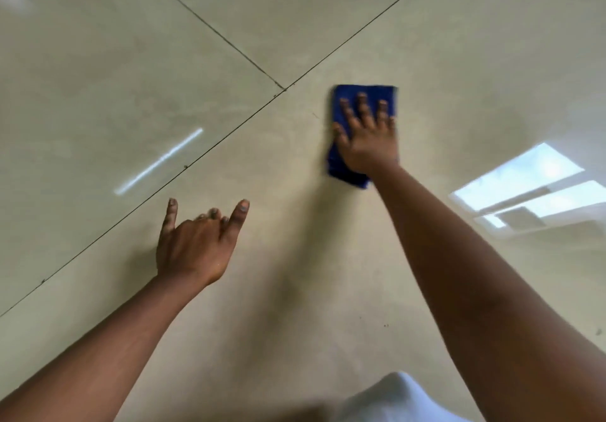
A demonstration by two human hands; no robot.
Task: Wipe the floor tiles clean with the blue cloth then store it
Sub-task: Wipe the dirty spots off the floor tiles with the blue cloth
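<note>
A folded blue cloth [347, 172] lies flat on the glossy beige floor tiles [295, 257], right of where the grout lines cross. My right hand [367, 139] presses down on it, palm flat and fingers spread, covering most of the cloth. My left hand [193, 244] rests on the floor lower left, propped on its fingertips with thumb and little finger stretched out and the middle fingers curled. It holds nothing.
Dark grout lines [229, 132] cross at upper centre. A window reflection [524, 188] shines on the tile at right, and a lamp streak [157, 162] at left. White fabric [393, 398] of my clothing shows at the bottom edge.
</note>
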